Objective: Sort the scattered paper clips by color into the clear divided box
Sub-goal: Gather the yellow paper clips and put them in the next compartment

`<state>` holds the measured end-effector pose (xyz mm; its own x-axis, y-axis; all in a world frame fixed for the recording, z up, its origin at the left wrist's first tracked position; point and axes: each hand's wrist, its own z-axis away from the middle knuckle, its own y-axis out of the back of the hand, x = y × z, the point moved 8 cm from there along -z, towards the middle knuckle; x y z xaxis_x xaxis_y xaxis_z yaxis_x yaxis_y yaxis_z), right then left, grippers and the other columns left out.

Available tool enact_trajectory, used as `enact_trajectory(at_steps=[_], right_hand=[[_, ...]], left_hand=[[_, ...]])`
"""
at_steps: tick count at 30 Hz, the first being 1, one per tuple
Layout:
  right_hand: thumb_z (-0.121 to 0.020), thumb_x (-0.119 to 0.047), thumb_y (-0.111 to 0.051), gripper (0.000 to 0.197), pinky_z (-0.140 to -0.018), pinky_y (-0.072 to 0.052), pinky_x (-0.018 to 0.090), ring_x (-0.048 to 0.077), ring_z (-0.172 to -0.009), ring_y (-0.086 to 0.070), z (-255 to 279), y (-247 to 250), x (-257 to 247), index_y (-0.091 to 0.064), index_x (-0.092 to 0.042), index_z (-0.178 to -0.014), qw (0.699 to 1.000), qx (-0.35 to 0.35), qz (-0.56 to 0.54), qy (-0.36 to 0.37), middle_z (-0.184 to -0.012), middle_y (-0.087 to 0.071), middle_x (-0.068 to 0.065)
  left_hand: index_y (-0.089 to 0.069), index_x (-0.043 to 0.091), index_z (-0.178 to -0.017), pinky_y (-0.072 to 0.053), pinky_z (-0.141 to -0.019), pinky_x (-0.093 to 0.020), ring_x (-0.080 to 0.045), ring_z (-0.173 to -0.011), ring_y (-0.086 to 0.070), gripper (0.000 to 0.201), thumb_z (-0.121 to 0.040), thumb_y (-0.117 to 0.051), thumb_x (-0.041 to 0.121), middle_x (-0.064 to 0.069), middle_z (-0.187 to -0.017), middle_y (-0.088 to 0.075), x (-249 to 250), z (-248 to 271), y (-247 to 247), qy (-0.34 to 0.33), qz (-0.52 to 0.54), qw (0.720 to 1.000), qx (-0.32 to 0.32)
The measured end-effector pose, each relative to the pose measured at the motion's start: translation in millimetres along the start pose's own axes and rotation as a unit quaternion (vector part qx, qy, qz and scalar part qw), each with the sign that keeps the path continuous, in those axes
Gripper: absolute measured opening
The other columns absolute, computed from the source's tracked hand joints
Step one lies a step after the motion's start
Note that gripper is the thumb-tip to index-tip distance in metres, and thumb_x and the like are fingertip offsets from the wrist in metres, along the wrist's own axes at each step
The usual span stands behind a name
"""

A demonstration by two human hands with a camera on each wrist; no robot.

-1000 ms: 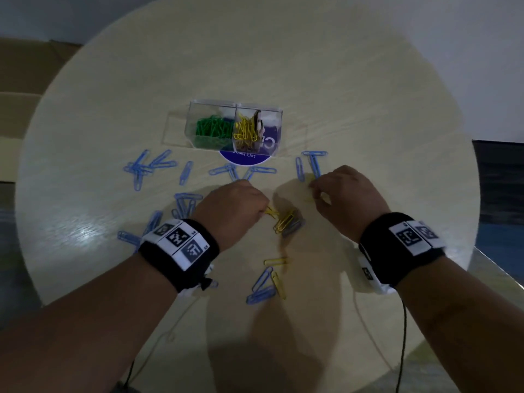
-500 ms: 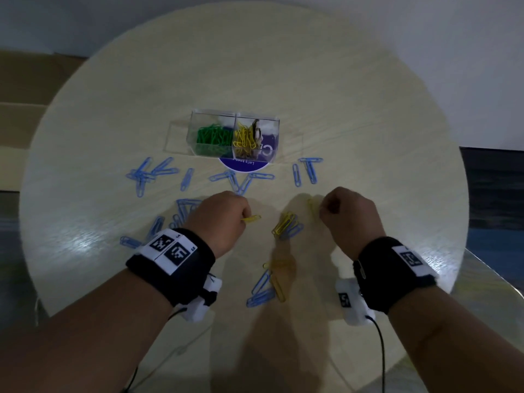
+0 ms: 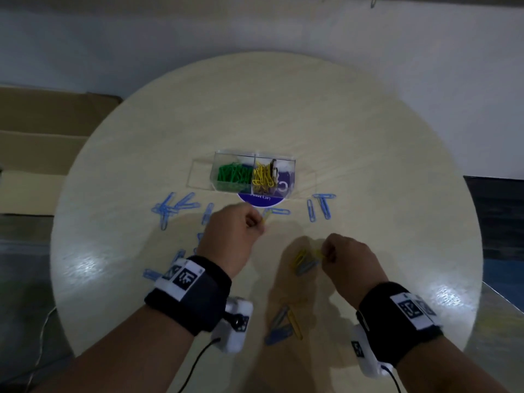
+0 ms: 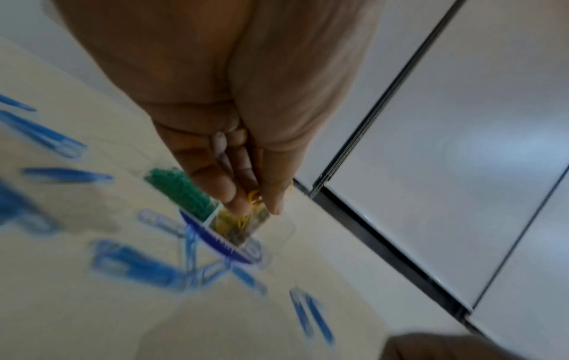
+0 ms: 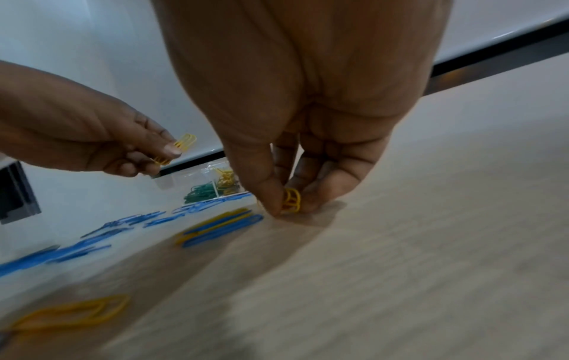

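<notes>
Round pale-wood worktop (image 3: 368, 143) carries the clear divided box (image 3: 287, 161). Left hand (image 3: 231, 236) pinches a yellow paper clip (image 5: 184, 143) pointing boxward; right hand (image 3: 350, 258) pinches another yellow clip (image 5: 291, 200) upright on the wood.

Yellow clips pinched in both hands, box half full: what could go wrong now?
The left hand pinches its yellow clip by fingertips only, so it might slip or land among the green clips. The right hand lifts a clip beside a yellow-and-blue cluster, which it could nudge.
</notes>
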<state>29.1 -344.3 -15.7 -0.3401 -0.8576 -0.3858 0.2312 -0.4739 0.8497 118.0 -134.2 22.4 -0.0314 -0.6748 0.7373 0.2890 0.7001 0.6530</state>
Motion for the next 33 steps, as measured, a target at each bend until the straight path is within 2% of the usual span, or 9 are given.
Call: enact_trajectory(at_steps=[5, 10, 14, 19, 24, 26, 28, 31, 33], right_hand=[[-0.072, -0.011, -0.066, 0.02, -0.061, -0.043, 0.03, 0.025, -0.07, -0.058, 3.6, 20.9, 1.2, -0.056, -0.026, -0.08, 0.995, 0.051, -0.082, -0.007, -0.073, -0.062, -0.001], [-0.072, -0.01, -0.072, 0.021, -0.06, -0.041, 0.023, 0.01, -0.063, -0.057, -6.8, 57.0, -22.7, -0.059, -0.025, -0.08, 0.982, 0.114, -0.151, 0.009, -0.068, -0.062, -0.007], [-0.07, -0.012, -0.072, 0.02, -0.054, -0.034, 0.005, -0.007, -0.059, -0.053, -34.9, 74.5, -59.9, -0.061, -0.022, -0.083, 0.969, 0.137, -0.202, 0.029, -0.065, -0.06, -0.01], [-0.072, -0.014, -0.071, 0.014, -0.062, -0.043, 0.019, 0.014, -0.073, -0.06, -84.4, 68.5, -105.1, -0.063, -0.02, -0.082, 0.967, 0.116, -0.223, 0.031, -0.074, -0.065, -0.007], [-0.075, -0.023, -0.071, 0.019, -0.076, -0.048, 0.021, 0.011, -0.086, -0.064, -87.6, 60.4, -114.1, -0.071, -0.021, -0.094, 0.971, 0.112, -0.209, 0.019, -0.091, -0.072, -0.004], [-0.077, -0.019, -0.069, 0.018, -0.072, -0.044, 0.01, 0.002, -0.08, -0.063, -60.8, 70.5, -101.8, -0.071, -0.021, -0.095, 0.962, 0.159, -0.219, 0.045, -0.087, -0.073, -0.005], [-0.08, -0.017, -0.067, 0.014, -0.072, -0.046, 0.012, 0.0, -0.073, -0.062, -24.9, 67.4, -78.9, -0.071, -0.023, -0.092, 0.96, 0.18, -0.202, 0.071, -0.084, -0.071, -0.008], [-0.082, -0.014, -0.065, 0.021, -0.08, -0.05, 0.027, 0.012, -0.08, -0.064, 28.6, 28.3, -34.2, -0.071, -0.024, -0.1, 0.978, 0.129, -0.136, 0.087, -0.098, -0.072, -0.005], [-0.084, -0.023, -0.06, 0.033, -0.094, -0.044, 0.033, 0.025, -0.106, -0.062, 61.3, -8.1, -17.6, -0.065, -0.022, -0.116, 0.986, 0.071, -0.037, 0.143, -0.117, -0.067, 0.002]], left_hand=[[-0.065, 0.023, -0.077, -0.05, -0.065, -0.023, -0.014, -0.066, -0.064, 0.015, -0.076, -0.079, 0.019, 0.009, -0.066, -0.062, 17.6, -55.7, 33.5, 0.01, 0.059, 0.993, 0.1], [-0.071, 0.014, -0.09, -0.058, -0.075, -0.04, -0.024, -0.073, -0.069, 0.024, -0.076, -0.078, 0.033, -0.004, -0.081, -0.072, 7.8, -89.6, 18.9, 0.042, 0.047, 0.996, 0.063], [-0.067, 0.02, -0.109, -0.059, -0.073, -0.044, -0.023, -0.073, -0.071, 0.029, -0.088, -0.064, 0.04, -0.002, -0.092, -0.07, 3.0, -78.2, 36.7, 0.022, 0.073, 0.991, 0.109], [-0.063, 0.025, -0.108, -0.059, -0.066, -0.042, -0.008, -0.061, -0.066, 0.014, -0.097, -0.056, 0.03, 0.008, -0.086, -0.065, -19.3, -38.8, 60.4, 0.058, 0.138, 0.98, 0.129], [-0.06, 0.031, -0.112, -0.057, -0.073, -0.038, -0.003, -0.076, -0.064, 0.015, -0.099, -0.052, 0.031, 0.008, -0.093, -0.065, -31.5, -1.6, 54.5, 0.052, 0.098, 0.991, 0.072], [-0.063, 0.029, -0.113, -0.054, -0.079, -0.032, -0.004, -0.085, -0.062, 0.018, -0.099, -0.052, 0.028, 0.007, -0.1, -0.064, -28.7, 17.9, 43.3, 0.006, 0.047, 0.998, 0.032], [-0.067, 0.025, -0.11, -0.05, -0.082, -0.031, -0.007, -0.092, -0.06, 0.019, -0.096, -0.056, 0.022, 0.006, -0.103, -0.063, -14.8, 47.8, 18.6, -0.096, -0.002, 0.994, -0.05], [-0.065, 0.024, -0.112, -0.045, -0.093, -0.034, -0.018, -0.108, -0.054, 0.026, -0.087, -0.06, 0.021, 0.005, -0.12, -0.061, 0.3, 113.3, -35.2, -0.276, -0.134, 0.934, -0.184], [-0.054, 0.032, -0.129, -0.041, -0.102, -0.036, -0.021, -0.128, -0.046, 0.041, -0.087, -0.058, 0.033, 0.01, -0.141, -0.049, -13.9, 147.1, -62.2, -0.302, -0.214, 0.898, -0.238]])
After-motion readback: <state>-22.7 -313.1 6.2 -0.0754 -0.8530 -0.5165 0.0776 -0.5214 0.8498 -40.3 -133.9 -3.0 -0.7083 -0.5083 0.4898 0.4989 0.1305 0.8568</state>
